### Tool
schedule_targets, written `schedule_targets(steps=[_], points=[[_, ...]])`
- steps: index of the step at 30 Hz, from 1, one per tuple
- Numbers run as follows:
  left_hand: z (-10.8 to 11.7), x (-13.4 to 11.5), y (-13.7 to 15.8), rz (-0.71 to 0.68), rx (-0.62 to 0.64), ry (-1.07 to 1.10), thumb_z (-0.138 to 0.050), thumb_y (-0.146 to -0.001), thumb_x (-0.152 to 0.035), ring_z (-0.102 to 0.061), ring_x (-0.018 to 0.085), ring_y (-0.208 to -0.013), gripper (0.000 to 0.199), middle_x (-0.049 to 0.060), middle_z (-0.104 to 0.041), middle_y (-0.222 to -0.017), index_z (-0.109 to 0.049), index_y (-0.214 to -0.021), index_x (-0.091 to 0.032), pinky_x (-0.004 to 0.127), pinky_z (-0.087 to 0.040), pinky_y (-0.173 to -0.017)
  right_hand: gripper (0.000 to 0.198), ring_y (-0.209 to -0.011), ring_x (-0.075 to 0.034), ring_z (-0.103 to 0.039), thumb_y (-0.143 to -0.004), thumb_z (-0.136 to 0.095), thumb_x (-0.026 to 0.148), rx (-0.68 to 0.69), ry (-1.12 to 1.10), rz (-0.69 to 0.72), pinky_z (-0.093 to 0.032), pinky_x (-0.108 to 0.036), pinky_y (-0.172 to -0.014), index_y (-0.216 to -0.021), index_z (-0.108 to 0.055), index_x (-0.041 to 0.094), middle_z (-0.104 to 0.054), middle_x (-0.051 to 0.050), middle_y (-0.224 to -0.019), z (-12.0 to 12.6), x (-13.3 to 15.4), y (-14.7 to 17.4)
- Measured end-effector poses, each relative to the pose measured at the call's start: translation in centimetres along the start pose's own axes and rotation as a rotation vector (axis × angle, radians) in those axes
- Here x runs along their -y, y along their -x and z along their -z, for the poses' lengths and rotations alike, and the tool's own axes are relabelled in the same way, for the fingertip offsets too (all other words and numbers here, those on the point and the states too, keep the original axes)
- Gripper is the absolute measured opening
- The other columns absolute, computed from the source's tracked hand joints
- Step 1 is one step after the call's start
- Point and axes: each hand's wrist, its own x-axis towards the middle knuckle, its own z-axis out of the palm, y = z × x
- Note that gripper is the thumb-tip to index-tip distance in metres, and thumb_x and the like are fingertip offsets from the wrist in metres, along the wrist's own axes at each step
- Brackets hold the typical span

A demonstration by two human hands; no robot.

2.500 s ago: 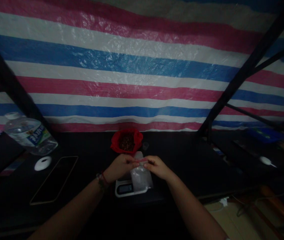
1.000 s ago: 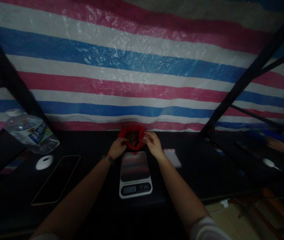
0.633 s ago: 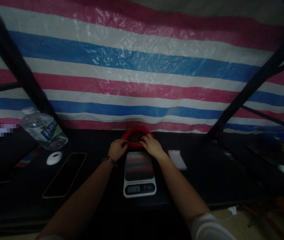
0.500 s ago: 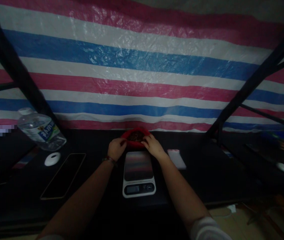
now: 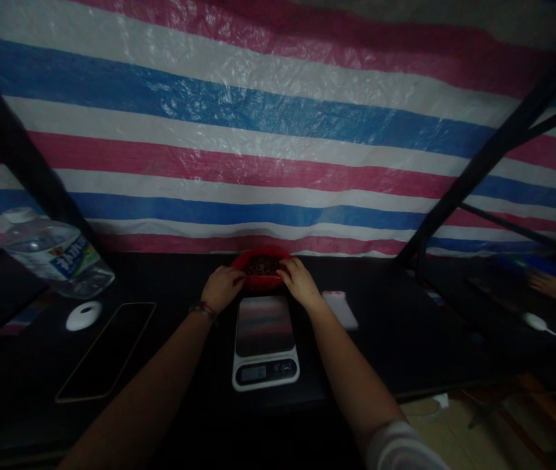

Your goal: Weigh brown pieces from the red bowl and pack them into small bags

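Observation:
At the far edge of the black tabletop sits a red container [image 5: 262,283], wide at the mouth; whether it is a soft bag or a bowl I cannot tell. Small dark brown pieces [image 5: 262,265] fill it, too fine to name. My left hand [image 5: 222,288] pinches its rim on the left, fingers curled. On the opposite side my right hand [image 5: 301,283] grips the rim, thumb and fingers bent over it. Directly in front of the container, between my forearms, lies a white kitchen scale [image 5: 265,343] with a dark shiny plate and a small display.
Left stand a large clear bottle [image 5: 62,258], a white mouse-like object [image 5: 83,316] and a phone [image 5: 106,351]. A small white pad [image 5: 340,310] lies right. Slanted black posts [image 5: 447,202] flank a striped sheet [image 5: 258,176]. Another person's hand [image 5: 549,285] is at far right.
The red container's mouth looks wider and rounder, with more of the brown pieces showing. Both hands stay at its rim, the left slightly farther out. The whole view has shifted a little.

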Motion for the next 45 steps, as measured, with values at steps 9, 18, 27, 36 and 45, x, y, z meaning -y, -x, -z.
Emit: schedule_targets(steps=[9, 18, 27, 36, 45], points=[[2.3, -0.2, -0.5, 0.056, -0.023, 0.032, -0.048, -0.085, -0.028, -0.061, 0.02, -0.09, 0.025, 0.006, -0.068, -0.098, -0.07, -0.096, -0.021, 0.031, -0.047, -0.083, 0.032, -0.108, -0.02, -0.053, -0.091, -0.048, 0.032, -0.032, -0.034, 0.033, -0.042, -0.035, -0.097, -0.119, -0.055, 0.018, -0.056, -0.011, -0.114, 1.6, 0.6, -0.5], [2.3, 0.1, 0.1, -0.169, 0.157, 0.068, -0.049, -0.076, -0.018, -0.058, 0.02, -0.093, 0.025, 0.004, -0.069, -0.095, -0.072, -0.082, -0.021, 0.035, -0.042, -0.09, 0.046, -0.109, -0.022, -0.056, -0.076, -0.056, 0.013, 0.243, -0.007, -0.04, -0.042, -0.034, -0.096, -0.123, -0.052, 0.014, -0.059, -0.013, -0.118, 1.3, 0.7, 0.5], [2.3, -2.9, -2.8, -0.163, 0.182, 0.1, -0.046, -0.084, -0.029, -0.061, 0.02, -0.082, 0.028, 0.007, -0.069, -0.082, -0.07, -0.073, -0.018, 0.032, -0.045, -0.08, 0.04, -0.102, -0.02, -0.058, -0.076, -0.061, 0.017, 0.104, -0.024, -0.162, -0.045, -0.033, -0.088, -0.115, -0.053, 0.017, -0.062, -0.01, -0.11, -0.5, 0.8, -0.8], [-1.7, -1.2, -1.7, 0.039, 0.069, 0.047, -0.051, -0.086, -0.031, -0.062, 0.023, -0.093, 0.027, 0.011, -0.068, -0.101, -0.067, -0.102, -0.015, 0.035, -0.047, -0.086, 0.039, -0.105, -0.027, -0.056, -0.076, -0.052, 0.005, 0.176, 0.183, -0.186, -0.041, -0.039, -0.093, -0.113, -0.059, 0.015, -0.061, -0.015, -0.11, -0.7, 0.4, 0.2], [-2.8, -0.3, -1.5, 0.055, 0.08, 0.11, -0.055, -0.085, -0.035, -0.06, 0.025, -0.101, 0.03, 0.011, -0.068, -0.105, -0.068, -0.103, -0.016, 0.038, -0.046, -0.093, 0.032, -0.102, -0.024, -0.059, -0.079, -0.049, 0.006, 0.259, 0.187, -0.072, -0.044, -0.035, -0.091, -0.105, -0.065, 0.015, -0.06, -0.015, -0.11, -2.9, 1.3, -1.9]])
